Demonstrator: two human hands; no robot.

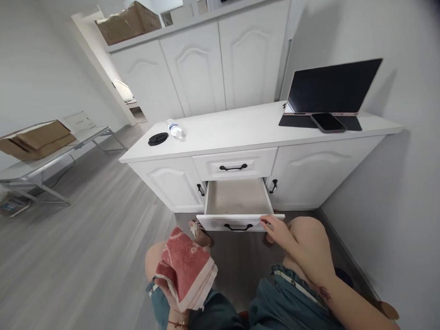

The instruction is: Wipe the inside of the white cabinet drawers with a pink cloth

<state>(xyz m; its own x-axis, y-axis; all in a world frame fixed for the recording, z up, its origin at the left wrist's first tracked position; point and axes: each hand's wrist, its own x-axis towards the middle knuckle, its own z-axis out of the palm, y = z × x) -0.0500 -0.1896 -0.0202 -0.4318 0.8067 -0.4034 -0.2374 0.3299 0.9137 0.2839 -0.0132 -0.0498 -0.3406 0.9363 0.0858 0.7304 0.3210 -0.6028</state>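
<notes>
My left hand [169, 293] grips a red towel [185, 257] with a pale border, bunched up above my left thigh. Part of that hand is covered by the cloth. A lower drawer [213, 222] of the white cabinet is pulled out in front of my knees, and its inside shows a bare bottom with a few small dark specks. The fingers of my right hand [278, 230] are curled on the top edge of the drawer front, near its right end. A black handle [238, 227] sits on that drawer front, left of my right hand.
On the white cabinet top [226, 128] are a plastic bottle [175, 129], a black round object [157, 139], a tablet [333, 89] on a stand and a phone [328, 122]. An upper drawer [238, 164] is closed. Cardboard boxes [38, 140] stand on a table at left.
</notes>
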